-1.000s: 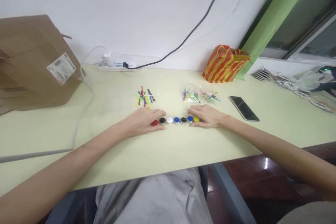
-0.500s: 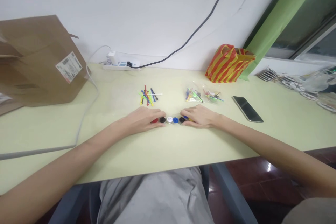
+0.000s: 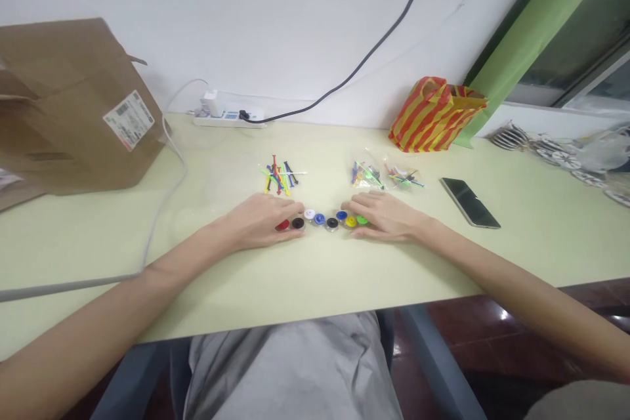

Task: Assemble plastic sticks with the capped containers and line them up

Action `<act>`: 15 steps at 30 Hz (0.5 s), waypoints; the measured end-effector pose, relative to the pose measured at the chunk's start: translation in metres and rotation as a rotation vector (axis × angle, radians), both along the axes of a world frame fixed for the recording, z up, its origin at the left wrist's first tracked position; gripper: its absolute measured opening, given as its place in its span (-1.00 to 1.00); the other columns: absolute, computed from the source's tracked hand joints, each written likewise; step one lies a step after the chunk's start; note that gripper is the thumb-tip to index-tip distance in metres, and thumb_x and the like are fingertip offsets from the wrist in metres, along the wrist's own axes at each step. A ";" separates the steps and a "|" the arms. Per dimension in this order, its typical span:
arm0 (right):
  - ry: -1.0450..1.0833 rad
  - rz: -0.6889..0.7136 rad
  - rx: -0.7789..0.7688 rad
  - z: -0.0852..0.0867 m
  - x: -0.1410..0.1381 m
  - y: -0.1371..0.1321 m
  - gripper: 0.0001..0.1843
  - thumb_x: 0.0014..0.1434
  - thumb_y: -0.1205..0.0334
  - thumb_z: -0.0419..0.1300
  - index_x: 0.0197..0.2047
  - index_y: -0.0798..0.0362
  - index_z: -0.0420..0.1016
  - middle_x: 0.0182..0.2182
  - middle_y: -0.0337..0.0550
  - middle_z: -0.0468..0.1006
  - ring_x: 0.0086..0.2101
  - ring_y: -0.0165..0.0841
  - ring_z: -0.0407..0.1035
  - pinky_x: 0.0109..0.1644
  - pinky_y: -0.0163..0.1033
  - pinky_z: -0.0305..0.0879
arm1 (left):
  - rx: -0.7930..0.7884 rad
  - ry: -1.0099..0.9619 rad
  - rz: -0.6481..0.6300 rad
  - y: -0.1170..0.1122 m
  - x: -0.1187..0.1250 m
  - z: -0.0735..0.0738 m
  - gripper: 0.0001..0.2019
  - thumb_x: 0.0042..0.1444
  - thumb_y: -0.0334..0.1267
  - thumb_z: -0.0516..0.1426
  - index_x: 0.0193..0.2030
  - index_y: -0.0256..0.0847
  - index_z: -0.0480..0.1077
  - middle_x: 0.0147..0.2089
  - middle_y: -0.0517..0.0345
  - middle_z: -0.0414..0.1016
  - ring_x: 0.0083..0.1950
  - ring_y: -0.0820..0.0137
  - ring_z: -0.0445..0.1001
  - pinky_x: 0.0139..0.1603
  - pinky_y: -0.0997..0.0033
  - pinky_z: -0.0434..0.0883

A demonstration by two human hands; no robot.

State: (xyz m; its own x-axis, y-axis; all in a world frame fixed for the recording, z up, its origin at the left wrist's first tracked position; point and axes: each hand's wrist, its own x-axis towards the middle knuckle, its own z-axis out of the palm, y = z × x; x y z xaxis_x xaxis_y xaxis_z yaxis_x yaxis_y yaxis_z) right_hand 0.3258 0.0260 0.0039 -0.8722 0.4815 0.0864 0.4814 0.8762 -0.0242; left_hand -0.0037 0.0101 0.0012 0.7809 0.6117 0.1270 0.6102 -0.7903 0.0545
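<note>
A wavy row of small round coloured discs with clear sides lies on the table between my hands. My left hand (image 3: 258, 218) curls around the left end, fingers above and thumb below, with a red disc (image 3: 282, 225) and a black disc (image 3: 298, 224) between them. A white disc (image 3: 310, 214), a blue disc (image 3: 319, 219) and another black disc (image 3: 332, 224) show in the middle. My right hand (image 3: 386, 216) curls around the right end, by a second blue disc (image 3: 341, 216), a yellow disc (image 3: 350, 220) and a green disc (image 3: 362, 219), partly covered by its fingers.
Behind lie a pile of coloured plastic sticks (image 3: 279, 177) and two clear bags of similar pieces (image 3: 367, 175). A phone (image 3: 470, 203) lies at right, a striped bag (image 3: 436, 115) behind it. A cardboard box (image 3: 73, 111), a cable (image 3: 160, 200) and a power strip (image 3: 229, 119) are at left.
The straight row of discs has become a zigzag, with the white and blue ones pushed back. More discs show at the right end, as my right fingers have shifted off them.
</note>
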 end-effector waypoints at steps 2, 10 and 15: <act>0.067 -0.046 -0.038 -0.002 0.014 0.000 -0.37 0.42 -0.26 -0.03 0.23 0.09 0.32 -0.06 0.13 0.53 -0.09 -0.06 0.43 0.02 0.00 0.31 | 0.071 -0.014 -0.005 0.000 0.002 -0.001 -0.62 0.39 0.11 0.05 0.02 -0.18 0.38 -0.15 0.03 0.50 -0.16 0.22 0.48 -0.12 0.27 0.29; 0.205 -0.060 -0.056 -0.015 0.008 0.000 -0.22 0.30 -0.34 0.14 0.32 0.09 0.27 0.05 0.16 0.46 0.02 -0.02 0.38 0.11 0.04 0.29 | 0.115 -0.029 -0.009 -0.004 0.023 -0.006 -0.55 0.44 0.07 0.02 0.23 -0.23 0.33 0.11 -0.09 0.46 0.10 0.13 0.44 0.10 0.16 0.30; 0.202 0.028 0.044 -0.005 -0.032 -0.002 -0.41 0.41 -0.26 0.03 0.14 0.09 0.45 -0.04 0.09 0.49 -0.08 -0.12 0.34 0.02 -0.05 0.21 | 0.159 -0.042 -0.033 -0.003 0.021 -0.009 -0.66 0.46 -0.04 0.01 0.17 -0.16 0.42 -0.06 0.00 0.48 -0.02 0.18 0.44 0.02 0.18 0.29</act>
State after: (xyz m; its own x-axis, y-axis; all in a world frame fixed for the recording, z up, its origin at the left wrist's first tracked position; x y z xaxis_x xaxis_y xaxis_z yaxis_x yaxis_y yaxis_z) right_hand 0.2934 0.0238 -0.0015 -0.8477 0.4496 0.2814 0.4463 0.8913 -0.0794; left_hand 0.0170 0.0075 -0.0082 0.7922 0.5552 0.2534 0.5835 -0.8107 -0.0481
